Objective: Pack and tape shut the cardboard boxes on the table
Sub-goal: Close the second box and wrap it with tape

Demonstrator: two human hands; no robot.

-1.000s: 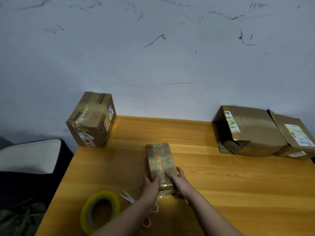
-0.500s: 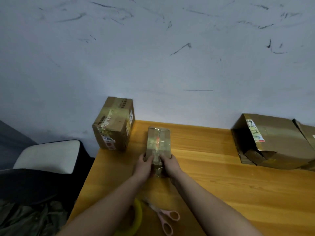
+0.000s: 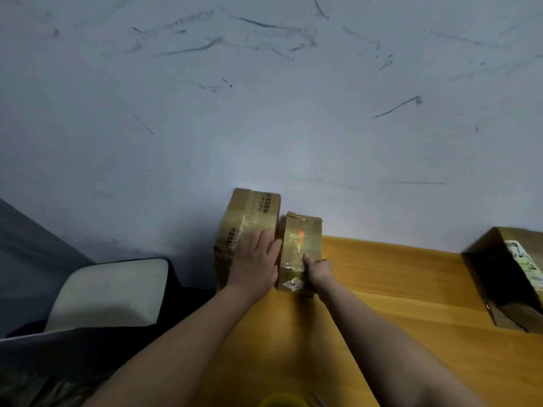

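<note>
A small taped cardboard box (image 3: 299,239) stands at the far left corner of the wooden table (image 3: 396,289), right beside a larger taped box (image 3: 249,212) by the wall. My right hand (image 3: 318,270) grips the small box at its near right edge, thumb on top. My left hand (image 3: 257,259) lies flat with straight fingers on the larger box and against the small box's left side. The rim of a yellow tape roll (image 3: 283,400) shows at the bottom edge.
An open, crumpled cardboard box (image 3: 505,277) lies on its side at the right edge of the table. A dark chair with a pale cushion (image 3: 111,292) stands left of the table. A scuffed grey wall rises behind.
Both hands slid the small box from the table's middle to the far left corner, beside the larger box. The left hand moved off it onto the larger box. The scissors left the view.
</note>
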